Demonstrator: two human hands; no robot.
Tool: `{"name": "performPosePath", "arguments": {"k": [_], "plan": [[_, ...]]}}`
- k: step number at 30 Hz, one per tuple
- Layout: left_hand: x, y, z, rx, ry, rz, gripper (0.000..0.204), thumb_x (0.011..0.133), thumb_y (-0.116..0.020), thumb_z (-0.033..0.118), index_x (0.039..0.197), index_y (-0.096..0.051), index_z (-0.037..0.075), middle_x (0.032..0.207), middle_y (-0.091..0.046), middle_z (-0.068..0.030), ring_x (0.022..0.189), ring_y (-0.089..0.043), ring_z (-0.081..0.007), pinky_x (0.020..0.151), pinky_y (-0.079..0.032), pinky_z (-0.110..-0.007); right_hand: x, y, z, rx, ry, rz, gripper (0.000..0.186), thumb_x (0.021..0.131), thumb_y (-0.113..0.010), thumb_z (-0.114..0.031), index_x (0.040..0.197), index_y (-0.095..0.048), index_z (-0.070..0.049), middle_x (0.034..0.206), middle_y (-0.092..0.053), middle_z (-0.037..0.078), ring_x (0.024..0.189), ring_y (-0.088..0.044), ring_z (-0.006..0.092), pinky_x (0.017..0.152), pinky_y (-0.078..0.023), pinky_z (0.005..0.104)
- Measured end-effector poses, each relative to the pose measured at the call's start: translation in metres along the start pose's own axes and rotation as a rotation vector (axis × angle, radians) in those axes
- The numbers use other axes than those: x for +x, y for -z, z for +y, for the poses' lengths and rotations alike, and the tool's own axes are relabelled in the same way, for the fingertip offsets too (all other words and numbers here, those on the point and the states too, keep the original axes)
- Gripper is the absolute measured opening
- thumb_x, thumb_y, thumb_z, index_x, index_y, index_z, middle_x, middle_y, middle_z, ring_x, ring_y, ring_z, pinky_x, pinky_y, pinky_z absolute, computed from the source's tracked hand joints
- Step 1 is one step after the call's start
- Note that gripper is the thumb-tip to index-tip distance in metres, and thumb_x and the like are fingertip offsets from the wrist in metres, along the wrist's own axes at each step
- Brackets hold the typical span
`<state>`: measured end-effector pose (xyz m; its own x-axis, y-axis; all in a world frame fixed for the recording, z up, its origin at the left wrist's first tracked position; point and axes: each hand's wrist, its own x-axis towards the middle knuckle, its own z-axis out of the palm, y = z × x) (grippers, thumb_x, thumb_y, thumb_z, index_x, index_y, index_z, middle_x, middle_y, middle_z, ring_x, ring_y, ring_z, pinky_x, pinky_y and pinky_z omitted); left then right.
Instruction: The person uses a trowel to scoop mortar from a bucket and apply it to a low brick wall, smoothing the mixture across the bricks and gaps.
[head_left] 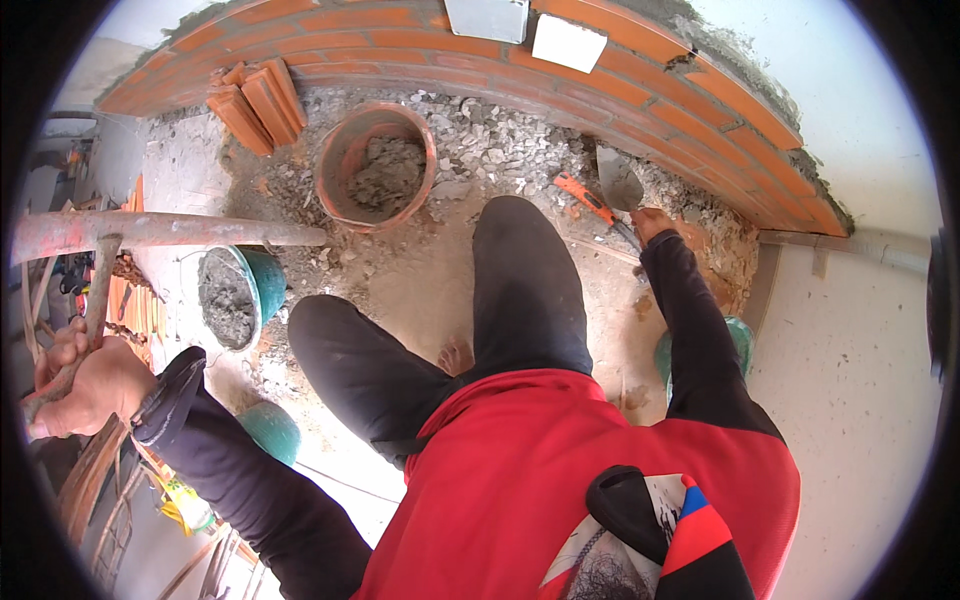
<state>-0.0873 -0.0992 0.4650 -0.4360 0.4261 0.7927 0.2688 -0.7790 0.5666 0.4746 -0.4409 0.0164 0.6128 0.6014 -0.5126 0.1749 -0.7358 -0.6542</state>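
At the left, my left hand (pixel 95 385) is wrapped round a rough brown bar (pixel 103 290). The bar's upper end meets a thick pole (pixel 170 229) that runs across the left side. My right hand (pixel 655 222) is closed at the handle end of a trowel (pixel 619 178), its grey blade low by the foot of the brick wall (pixel 640 88). Beside the blade lies an orange and black hand tool (pixel 590 200), on the rubble-strewn ground. A round reddish tub (pixel 428 190) of grey mortar (pixel 388 175) stands in front of my knees.
Stacked bricks (pixel 262 103) stand by the wall at the far left. A green bucket (pixel 264 282) with grey mortar sits beneath the pole, with another green container (pixel 270 432) nearer. More green shows behind my right arm. Broken rubble (pixel 500 145) lies along the wall's foot.
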Motion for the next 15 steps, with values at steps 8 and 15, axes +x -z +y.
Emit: {"name": "performPosePath", "arguments": {"k": [8, 15], "plan": [[-0.023, -0.019, 0.023, 0.084, -0.076, -0.061, 0.077, 0.084, -0.041, 0.08, 0.082, -0.038, 0.003, 0.058, -0.034, -0.0055, 0.05, -0.035, -0.0161, 0.048, -0.04, -0.031, -0.079, -0.031, -0.15, -0.068, 0.392, -0.158, 0.031, 0.083, -0.063, -0.026, 0.096, -0.066, 0.003, 0.071, -0.063, 0.018, 0.065, -0.062, 0.0306, 0.065, -0.049, 0.0404], [-0.015, -0.011, 0.014, 0.031, -0.07, -0.05, 0.068, 0.087, -0.045, 0.061, 0.079, -0.051, -0.007, 0.056, -0.046, -0.0115, 0.049, -0.047, -0.0227, 0.052, -0.046, -0.037, -0.097, -0.132, -0.273, -0.544, 0.746, 0.0, 0.035, 0.084, -0.065, -0.023, 0.116, -0.061, -0.011, 0.096, -0.068, 0.018, 0.086, -0.066, 0.0363, 0.074, -0.053, 0.0432]]}}
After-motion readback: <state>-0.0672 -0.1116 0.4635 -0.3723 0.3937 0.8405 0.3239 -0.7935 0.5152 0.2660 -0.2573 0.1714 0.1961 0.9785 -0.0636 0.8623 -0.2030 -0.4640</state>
